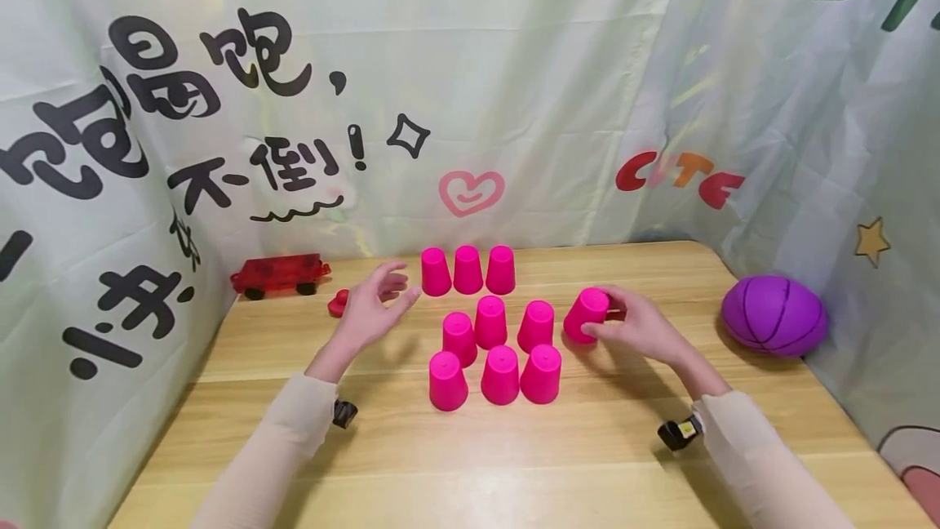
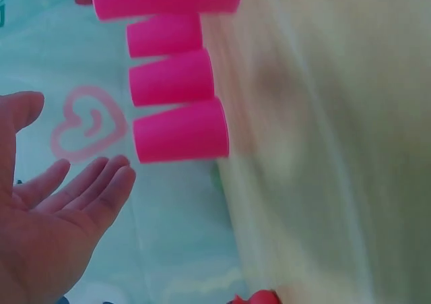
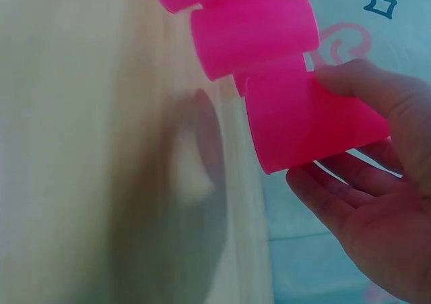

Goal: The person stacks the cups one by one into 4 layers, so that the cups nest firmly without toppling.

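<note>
Several pink cups stand upside down in loose rows. My right hand [image 1: 642, 325] grips one pink cup [image 1: 587, 315] at the right end of the middle row, thumb on one side and fingers on the other. In the head view that cup leans a little; the right wrist view shows the same held cup [image 3: 303, 125] close to other cups [image 3: 256, 34]. My left hand [image 1: 374, 304] is raised with fingers spread and nothing in it, left of the back row of three cups [image 1: 467, 270]. Three more cups [image 1: 501, 375] make up the front row.
A red toy wagon [image 1: 282, 274] stands at the table's back left, with a small red object [image 1: 339, 303] near the left hand. A purple ball [image 1: 774, 314] sits at the right edge of the wooden table [image 1: 455, 464]. A printed curtain [image 1: 543, 104] hangs behind.
</note>
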`<act>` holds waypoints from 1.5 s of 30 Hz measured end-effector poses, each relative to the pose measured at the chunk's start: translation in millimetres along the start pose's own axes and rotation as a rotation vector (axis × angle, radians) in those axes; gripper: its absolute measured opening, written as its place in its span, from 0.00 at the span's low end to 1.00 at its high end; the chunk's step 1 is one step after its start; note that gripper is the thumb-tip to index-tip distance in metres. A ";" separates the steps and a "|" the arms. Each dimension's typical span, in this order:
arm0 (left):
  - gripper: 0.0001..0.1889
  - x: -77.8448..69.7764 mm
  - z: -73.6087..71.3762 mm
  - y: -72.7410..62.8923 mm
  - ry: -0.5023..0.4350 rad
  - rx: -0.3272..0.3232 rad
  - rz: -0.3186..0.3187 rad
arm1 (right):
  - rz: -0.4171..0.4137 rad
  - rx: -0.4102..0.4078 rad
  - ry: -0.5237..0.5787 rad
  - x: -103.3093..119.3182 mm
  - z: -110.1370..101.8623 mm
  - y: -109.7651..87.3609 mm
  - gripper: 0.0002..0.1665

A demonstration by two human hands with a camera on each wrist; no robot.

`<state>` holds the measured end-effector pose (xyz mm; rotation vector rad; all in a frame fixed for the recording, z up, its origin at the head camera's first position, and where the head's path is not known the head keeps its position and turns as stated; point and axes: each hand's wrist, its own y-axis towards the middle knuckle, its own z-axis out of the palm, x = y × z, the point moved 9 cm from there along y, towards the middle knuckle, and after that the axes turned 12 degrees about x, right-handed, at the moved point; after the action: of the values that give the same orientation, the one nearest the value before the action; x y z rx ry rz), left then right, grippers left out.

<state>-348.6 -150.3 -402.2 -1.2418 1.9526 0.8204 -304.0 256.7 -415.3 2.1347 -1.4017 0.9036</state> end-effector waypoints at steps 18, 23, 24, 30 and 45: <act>0.24 -26.4 39.6 -59.5 -0.004 0.192 0.086 | 0.039 -0.030 0.009 -3.5 1.1 80.4 0.35; 0.23 -24.1 48.3 -66.0 0.009 0.234 0.082 | 0.047 -0.040 0.025 -6.9 3.6 91.7 0.37; 0.23 -23.7 49.0 -66.8 0.009 0.235 0.084 | 0.047 -0.039 0.025 -7.2 4.6 93.7 0.38; 0.23 -21.4 55.0 -71.1 -0.004 0.264 0.099 | 0.058 -0.032 0.041 -9.4 7.7 103.7 0.38; 0.29 -22.0 71.7 -79.4 -0.019 0.337 0.088 | 0.054 -0.041 0.028 -12.3 14.9 123.8 0.38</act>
<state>-253.5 -110.1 -437.8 -0.9507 2.0397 0.5140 -416.7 205.6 -434.4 2.0554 -1.4583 0.9132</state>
